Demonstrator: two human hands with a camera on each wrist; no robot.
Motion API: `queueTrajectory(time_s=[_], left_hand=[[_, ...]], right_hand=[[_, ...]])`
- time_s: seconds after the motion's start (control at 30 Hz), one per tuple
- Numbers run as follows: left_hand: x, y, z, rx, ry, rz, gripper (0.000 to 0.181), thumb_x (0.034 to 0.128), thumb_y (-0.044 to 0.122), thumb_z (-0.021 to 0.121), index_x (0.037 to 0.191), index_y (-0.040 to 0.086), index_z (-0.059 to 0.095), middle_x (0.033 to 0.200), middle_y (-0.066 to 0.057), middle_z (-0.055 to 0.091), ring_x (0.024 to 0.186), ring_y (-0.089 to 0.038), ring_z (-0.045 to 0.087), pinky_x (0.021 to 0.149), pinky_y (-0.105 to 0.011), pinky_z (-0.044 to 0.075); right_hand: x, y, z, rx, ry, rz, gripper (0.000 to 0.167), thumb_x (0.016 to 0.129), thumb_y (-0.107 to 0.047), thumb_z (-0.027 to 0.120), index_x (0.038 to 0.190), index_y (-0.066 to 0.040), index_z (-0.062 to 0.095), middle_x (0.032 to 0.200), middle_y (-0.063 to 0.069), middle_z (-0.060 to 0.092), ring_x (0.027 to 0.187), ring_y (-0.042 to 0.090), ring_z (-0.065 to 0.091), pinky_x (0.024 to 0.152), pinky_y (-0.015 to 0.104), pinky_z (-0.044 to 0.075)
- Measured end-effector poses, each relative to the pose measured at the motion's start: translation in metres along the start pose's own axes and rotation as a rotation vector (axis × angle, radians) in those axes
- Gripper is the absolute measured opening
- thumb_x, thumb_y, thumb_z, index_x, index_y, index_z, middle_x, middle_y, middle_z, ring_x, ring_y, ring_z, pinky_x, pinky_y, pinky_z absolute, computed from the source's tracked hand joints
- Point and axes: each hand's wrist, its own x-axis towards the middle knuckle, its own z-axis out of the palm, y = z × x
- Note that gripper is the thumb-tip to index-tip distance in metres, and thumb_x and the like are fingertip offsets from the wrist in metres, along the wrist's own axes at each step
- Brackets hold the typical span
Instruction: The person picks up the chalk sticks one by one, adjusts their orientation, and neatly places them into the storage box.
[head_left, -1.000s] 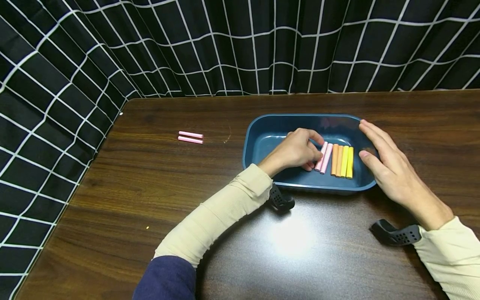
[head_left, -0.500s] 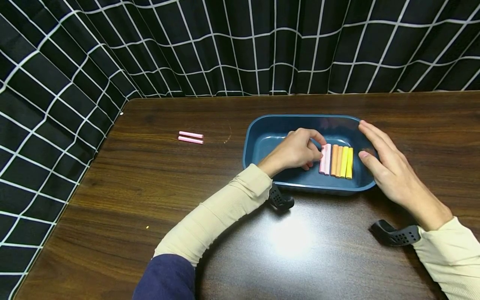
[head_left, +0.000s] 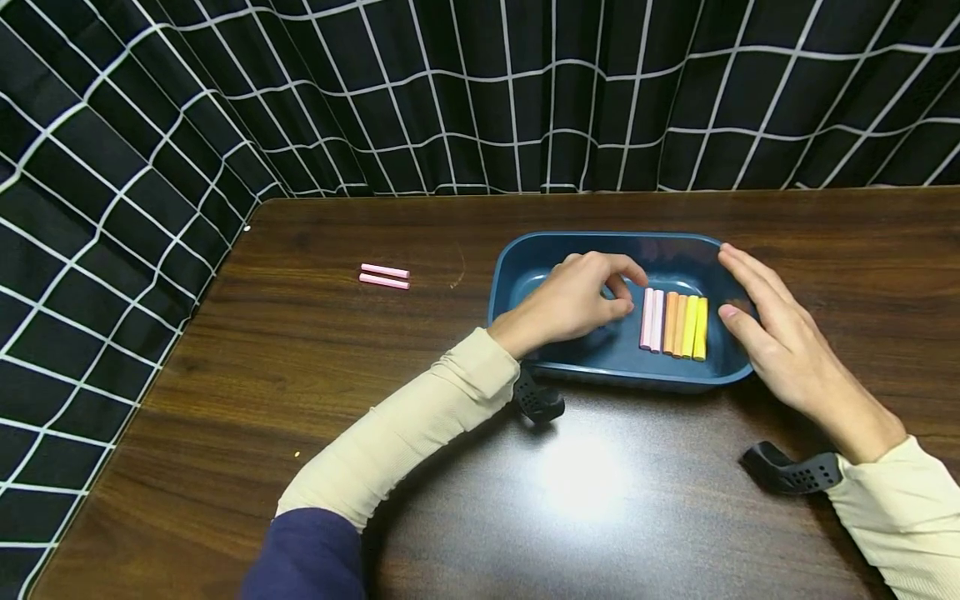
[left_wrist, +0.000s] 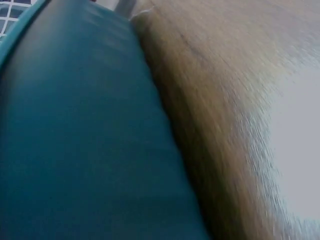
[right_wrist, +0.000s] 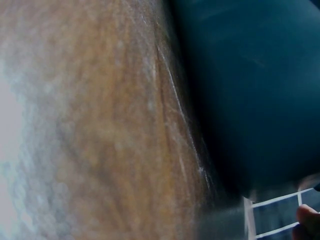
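Note:
In the head view a blue plastic bin holds a side-by-side row of chalk sticks. From left to right lie two pink chalk sticks, two orange ones and two yellow ones. My left hand is over the bin's left half, thumb and forefinger apart, a small gap from the pink sticks, holding nothing. My right hand is at the bin's right end, its fingers touching the rim. The left wrist view has only the bin's wall and the table, with no hand.
Two more pink chalk sticks lie parallel on the wooden table, left of the bin. A black curtain with white grid lines stands behind and along the left edge. A tiny yellow crumb lies near the left forearm.
The pink sticks in the bin went from slanted to nearly parallel with the orange ones. My left hand then released them and drew back left. The right hand has stayed put.

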Motion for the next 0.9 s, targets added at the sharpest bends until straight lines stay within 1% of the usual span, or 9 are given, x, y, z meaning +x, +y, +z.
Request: queueTrajectory(time_s=[0.07,0.3,0.4,0.57,0.73,0.8,0.9], left_hand=[[-0.004,-0.001,-0.004,0.024,0.015,0.014,0.031,0.0955,0.014,0.065,0.126,0.010,0.065,0.104,-0.003,0.072,0.087,-0.007,0.061,0.064,-0.015,0.042],[-0.021,-0.006,-0.020,0.085,0.074,0.048,0.030,0.0959,0.014,0.065,0.126,0.011,0.066,0.105,-0.002,0.071,0.086,-0.010,0.060,0.070,-0.017,0.046],[-0.027,-0.008,-0.028,0.111,0.093,0.059,0.029,0.0964,0.014,0.064,0.125,0.010,0.066,0.108,-0.004,0.072,0.090,-0.012,0.061,0.075,-0.019,0.047],[-0.037,-0.012,-0.042,0.129,0.128,0.059,0.028,0.0961,0.012,0.063,0.124,0.010,0.067,0.112,-0.005,0.072,0.095,-0.014,0.062,0.080,-0.021,0.047],[-0.045,-0.022,-0.053,0.133,0.173,0.051,0.028,0.0951,0.011,0.064,0.122,0.008,0.068,0.113,-0.006,0.072,0.099,-0.015,0.065,0.084,-0.025,0.050],[-0.048,-0.026,-0.058,0.136,0.184,0.040,0.028,0.0948,0.011,0.064,0.123,0.008,0.067,0.114,-0.007,0.072,0.099,-0.015,0.066,0.085,-0.026,0.050],[-0.052,-0.033,-0.064,0.143,0.195,0.019,0.029,0.0945,0.010,0.064,0.123,0.008,0.067,0.116,-0.007,0.071,0.098,-0.015,0.065,0.082,-0.027,0.051]], right_hand=[[0.000,0.000,0.000,0.000,-0.004,0.004,0.058,0.099,-0.007,0.049,0.155,-0.012,0.034,0.162,0.010,0.030,0.144,-0.006,0.023,0.113,0.009,0.013],[0.001,-0.001,0.000,-0.004,-0.002,-0.004,0.057,0.099,-0.007,0.049,0.154,-0.011,0.034,0.161,0.012,0.031,0.144,-0.007,0.023,0.113,0.008,0.014],[0.000,-0.001,-0.001,-0.011,-0.005,0.000,0.056,0.099,-0.008,0.048,0.154,-0.010,0.035,0.161,0.014,0.031,0.147,-0.004,0.020,0.114,0.009,0.012],[0.000,-0.001,-0.001,-0.015,-0.001,-0.002,0.055,0.100,-0.008,0.048,0.153,-0.008,0.036,0.160,0.016,0.033,0.151,0.002,0.015,0.118,0.013,0.009],[-0.001,-0.003,-0.001,-0.026,0.031,-0.045,0.053,0.099,-0.005,0.049,0.151,-0.008,0.039,0.157,0.015,0.038,0.150,0.001,0.018,0.118,0.012,0.011],[-0.001,-0.004,-0.001,-0.032,0.039,-0.060,0.053,0.099,-0.004,0.050,0.151,-0.009,0.040,0.157,0.015,0.039,0.150,0.000,0.019,0.117,0.011,0.013],[-0.001,-0.004,-0.001,-0.031,0.036,-0.062,0.053,0.099,-0.005,0.050,0.151,-0.008,0.040,0.157,0.014,0.039,0.149,-0.002,0.020,0.117,0.011,0.013]])
